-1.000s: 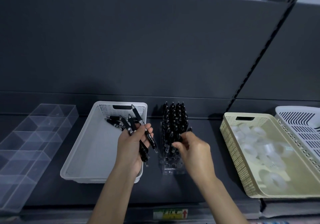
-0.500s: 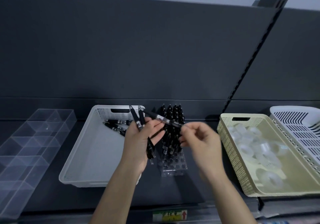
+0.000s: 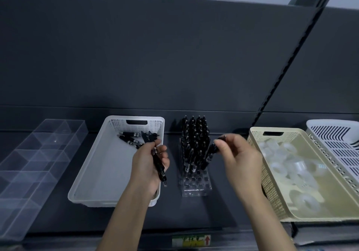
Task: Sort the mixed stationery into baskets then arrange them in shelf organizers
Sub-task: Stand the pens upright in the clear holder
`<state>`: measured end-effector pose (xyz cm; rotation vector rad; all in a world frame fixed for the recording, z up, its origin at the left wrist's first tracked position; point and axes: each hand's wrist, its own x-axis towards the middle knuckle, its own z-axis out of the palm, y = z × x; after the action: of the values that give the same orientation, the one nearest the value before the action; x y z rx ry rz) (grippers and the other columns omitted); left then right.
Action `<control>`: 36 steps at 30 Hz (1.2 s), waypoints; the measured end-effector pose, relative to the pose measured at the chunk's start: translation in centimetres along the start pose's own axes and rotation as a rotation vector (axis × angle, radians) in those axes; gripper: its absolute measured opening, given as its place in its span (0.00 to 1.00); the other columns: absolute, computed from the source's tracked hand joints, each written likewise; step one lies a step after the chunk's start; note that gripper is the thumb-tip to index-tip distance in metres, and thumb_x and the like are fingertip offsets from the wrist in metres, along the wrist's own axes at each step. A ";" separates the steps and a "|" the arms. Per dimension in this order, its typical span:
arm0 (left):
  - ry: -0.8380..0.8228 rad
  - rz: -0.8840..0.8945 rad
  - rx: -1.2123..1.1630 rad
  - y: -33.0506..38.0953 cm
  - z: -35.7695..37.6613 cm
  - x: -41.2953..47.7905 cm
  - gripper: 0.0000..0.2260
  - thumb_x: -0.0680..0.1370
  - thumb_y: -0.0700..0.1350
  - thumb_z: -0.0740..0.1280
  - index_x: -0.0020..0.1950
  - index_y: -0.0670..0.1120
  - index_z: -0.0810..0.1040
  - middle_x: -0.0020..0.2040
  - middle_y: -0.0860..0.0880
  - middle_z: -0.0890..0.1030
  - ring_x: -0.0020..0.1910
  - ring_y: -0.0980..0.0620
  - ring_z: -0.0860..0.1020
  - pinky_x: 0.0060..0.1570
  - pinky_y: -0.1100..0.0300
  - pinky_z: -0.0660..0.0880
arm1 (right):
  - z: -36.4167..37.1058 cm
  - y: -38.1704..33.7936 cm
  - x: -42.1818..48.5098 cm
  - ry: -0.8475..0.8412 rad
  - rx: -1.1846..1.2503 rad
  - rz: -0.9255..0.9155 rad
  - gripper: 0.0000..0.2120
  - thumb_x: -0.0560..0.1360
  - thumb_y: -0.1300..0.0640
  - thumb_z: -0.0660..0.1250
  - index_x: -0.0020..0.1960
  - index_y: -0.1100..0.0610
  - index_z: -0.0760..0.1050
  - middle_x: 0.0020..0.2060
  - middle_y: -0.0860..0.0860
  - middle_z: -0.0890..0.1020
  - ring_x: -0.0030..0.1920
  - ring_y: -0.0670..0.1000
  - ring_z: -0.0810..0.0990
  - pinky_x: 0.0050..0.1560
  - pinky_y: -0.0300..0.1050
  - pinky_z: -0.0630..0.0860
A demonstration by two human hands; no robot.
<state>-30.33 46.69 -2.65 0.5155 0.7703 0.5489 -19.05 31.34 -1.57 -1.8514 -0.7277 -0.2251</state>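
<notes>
My left hand [image 3: 148,161] grips a small bunch of black pens [image 3: 157,163] over the right edge of the white basket [image 3: 93,173], where a few more black pens [image 3: 129,137] lie at the far end. My right hand [image 3: 239,157] pinches the top of one black pen [image 3: 210,151], which slants down into the clear pen holder [image 3: 196,185]. Several black pens [image 3: 194,134] stand upright in the holder's back rows; its front holes show no pens.
A clear divided organizer [image 3: 29,165] lies at the left of the dark shelf. A beige basket [image 3: 272,192] with several clear tape rolls [image 3: 287,165] sits at the right, and a white slotted basket [image 3: 342,144] beside it. A dark back panel rises behind.
My right hand took one pen from the bunch in my left hand and carried it right and down to the holder. My left hand lowered slightly with the remaining pens.
</notes>
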 end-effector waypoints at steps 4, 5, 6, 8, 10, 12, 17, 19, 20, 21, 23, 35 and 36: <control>0.014 0.013 -0.030 -0.1 -0.3 0.0 0.03 0.79 0.38 0.63 0.49 0.39 0.76 0.33 0.46 0.79 0.32 0.52 0.77 0.28 0.64 0.76 | 1.0 1.1 -0.6 -0.026 -0.075 -0.036 0.05 0.72 0.56 0.72 0.45 0.57 0.81 0.35 0.46 0.81 0.38 0.42 0.78 0.39 0.24 0.69; 0.012 0.022 -0.035 -0.2 -0.4 0.1 0.03 0.79 0.38 0.63 0.49 0.39 0.75 0.34 0.46 0.78 0.32 0.52 0.77 0.28 0.64 0.76 | 1.2 1.3 -0.6 -0.037 -0.079 -0.033 0.06 0.72 0.57 0.72 0.46 0.58 0.81 0.35 0.46 0.81 0.37 0.42 0.78 0.39 0.23 0.69; 0.009 0.035 -0.038 -0.2 -0.4 0.1 0.04 0.79 0.38 0.63 0.50 0.39 0.76 0.35 0.46 0.77 0.32 0.53 0.77 0.29 0.63 0.76 | 1.4 1.4 -0.7 -0.048 -0.091 -0.036 0.06 0.71 0.57 0.72 0.46 0.58 0.81 0.34 0.46 0.81 0.35 0.42 0.78 0.39 0.24 0.69; -0.005 0.066 -0.023 -0.3 -0.4 0.2 0.06 0.79 0.38 0.63 0.53 0.38 0.76 0.36 0.46 0.76 0.32 0.54 0.76 0.29 0.63 0.76 | 1.8 1.6 -1.0 -0.074 -0.124 -0.061 0.06 0.71 0.57 0.73 0.46 0.59 0.81 0.35 0.47 0.82 0.35 0.44 0.79 0.39 0.27 0.72; -0.025 0.089 0.013 -0.4 -0.5 0.2 0.07 0.79 0.37 0.63 0.55 0.38 0.78 0.36 0.46 0.76 0.32 0.54 0.76 0.30 0.64 0.76 | 2.2 1.9 -1.5 -0.123 -0.162 -0.088 0.06 0.71 0.57 0.73 0.46 0.60 0.81 0.35 0.50 0.82 0.35 0.48 0.80 0.39 0.35 0.74; -0.035 0.100 0.037 -0.4 -0.6 0.2 0.07 0.79 0.35 0.63 0.54 0.38 0.79 0.35 0.46 0.76 0.33 0.54 0.76 0.32 0.63 0.77 | 2.5 2.1 -1.9 -0.174 -0.222 -0.114 0.07 0.72 0.56 0.73 0.46 0.60 0.81 0.35 0.50 0.82 0.35 0.49 0.80 0.37 0.38 0.74; -0.025 0.113 0.027 -0.3 -0.5 0.3 0.06 0.78 0.34 0.63 0.50 0.39 0.79 0.34 0.46 0.79 0.34 0.54 0.79 0.36 0.63 0.79 | 2.4 2.4 -1.6 -0.221 -0.299 -0.101 0.08 0.72 0.56 0.73 0.46 0.60 0.79 0.33 0.49 0.80 0.33 0.48 0.77 0.34 0.37 0.70; -0.036 0.135 0.036 -0.3 -0.4 0.3 0.06 0.79 0.34 0.63 0.49 0.40 0.79 0.36 0.46 0.80 0.35 0.53 0.81 0.38 0.62 0.79 | 2.3 2.4 -1.6 -0.232 -0.297 -0.056 0.09 0.70 0.55 0.74 0.46 0.59 0.79 0.35 0.49 0.81 0.35 0.48 0.78 0.36 0.35 0.70; -0.050 0.148 0.043 -0.3 -0.4 0.3 0.06 0.79 0.35 0.62 0.50 0.40 0.78 0.37 0.46 0.82 0.37 0.53 0.82 0.38 0.62 0.80 | 2.2 2.4 -1.7 -0.220 -0.280 -0.026 0.10 0.70 0.54 0.75 0.47 0.58 0.78 0.36 0.48 0.81 0.36 0.47 0.79 0.38 0.34 0.71; -0.064 0.161 0.053 -0.3 -0.4 0.3 0.06 0.80 0.36 0.62 0.50 0.41 0.78 0.39 0.45 0.83 0.39 0.52 0.83 0.39 0.61 0.80 | 2.0 2.2 -1.8 -0.193 -0.249 0.009 0.10 0.69 0.53 0.75 0.46 0.56 0.78 0.36 0.46 0.81 0.37 0.44 0.78 0.38 0.32 0.71; -0.091 0.188 0.073 -0.2 -0.3 0.3 0.06 0.81 0.37 0.61 0.51 0.41 0.78 0.42 0.46 0.85 0.42 0.53 0.84 0.42 0.61 0.78 | 1.6 1.7 -1.9 -0.133 -0.165 0.069 0.10 0.69 0.53 0.75 0.41 0.51 0.74 0.34 0.43 0.78 0.35 0.41 0.76 0.36 0.28 0.70; -0.266 0.178 0.060 -0.8 1.5 -0.5 0.05 0.80 0.37 0.61 0.52 0.39 0.76 0.49 0.42 0.84 0.44 0.53 0.82 0.40 0.65 0.79 | 2.3 -1.1 -2.1 -0.349 0.386 0.295 0.10 0.72 0.66 0.71 0.40 0.51 0.78 0.31 0.50 0.81 0.33 0.51 0.83 0.37 0.47 0.80; -0.249 0.184 0.077 -0.8 1.4 -0.4 0.06 0.80 0.37 0.61 0.51 0.39 0.77 0.48 0.43 0.84 0.46 0.52 0.82 0.42 0.64 0.79 | 2.0 -1.3 -1.7 -0.276 0.446 0.305 0.09 0.72 0.67 0.70 0.40 0.53 0.79 0.30 0.51 0.80 0.32 0.51 0.82 0.35 0.45 0.79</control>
<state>-29.28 45.54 -2.09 0.7162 0.5102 0.6138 -21.51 32.78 -2.18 -1.5481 -0.6095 0.3710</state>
